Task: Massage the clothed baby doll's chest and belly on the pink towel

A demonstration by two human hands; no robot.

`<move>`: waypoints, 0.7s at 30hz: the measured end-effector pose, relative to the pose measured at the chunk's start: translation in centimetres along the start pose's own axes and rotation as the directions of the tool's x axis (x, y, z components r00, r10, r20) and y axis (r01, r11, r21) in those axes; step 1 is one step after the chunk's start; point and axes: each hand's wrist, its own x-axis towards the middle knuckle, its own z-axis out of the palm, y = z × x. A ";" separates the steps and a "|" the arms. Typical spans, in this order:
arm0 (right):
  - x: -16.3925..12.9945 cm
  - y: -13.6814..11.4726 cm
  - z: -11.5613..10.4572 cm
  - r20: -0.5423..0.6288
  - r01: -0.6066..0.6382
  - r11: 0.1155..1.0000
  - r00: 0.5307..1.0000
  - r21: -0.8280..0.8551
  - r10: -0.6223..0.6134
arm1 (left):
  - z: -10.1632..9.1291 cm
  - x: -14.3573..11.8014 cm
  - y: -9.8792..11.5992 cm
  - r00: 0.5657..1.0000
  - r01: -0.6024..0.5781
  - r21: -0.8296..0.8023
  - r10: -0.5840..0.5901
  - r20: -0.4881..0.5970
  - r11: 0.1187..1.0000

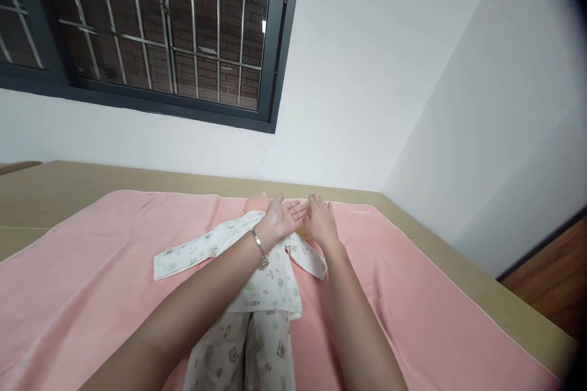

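A baby doll (257,202) lies on its back on a pink mat (367,256), in a white printed top (270,281) and matching trousers (270,348). My left hand (284,218) is over the doll's upper body, palm up with fingers stretched out and nothing in it. Close beside it, my right hand (321,220) curls around a small yellowish bottle-like thing (303,231). Most of that thing is hidden by my hands, so its exact kind does not show. A silver bracelet (260,245) circles my left wrist. My left hand and forearm cover part of the doll.
The mat lies on a tan surface (183,175) that meets a white wall (339,104). A dark-framed window (270,73) with metal bars is at the upper left. Brown wood (550,275) shows at the right edge.
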 end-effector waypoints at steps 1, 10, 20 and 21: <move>0.0 -0.1 -0.2 0.003 0.011 1.000 1.000 0.010 -0.011 | -0.4 -0.9 0.0 1.000 0.004 0.025 -0.004 0.009 1.000; -4.0 -9.7 -2.2 -0.102 0.378 0.878 0.926 0.293 -0.364 | -0.6 -11.2 2.7 0.983 -0.169 0.106 0.159 0.095 0.980; -13.0 -16.7 -6.2 -0.152 0.780 0.573 0.616 0.250 -0.773 | 0.6 -18.6 4.9 0.886 -0.461 0.359 0.400 0.235 0.812; -13.5 -16.7 -6.6 -0.163 0.778 0.577 0.621 0.249 -0.767 | 1.0 -18.8 4.0 0.892 -0.451 0.444 0.409 0.193 0.774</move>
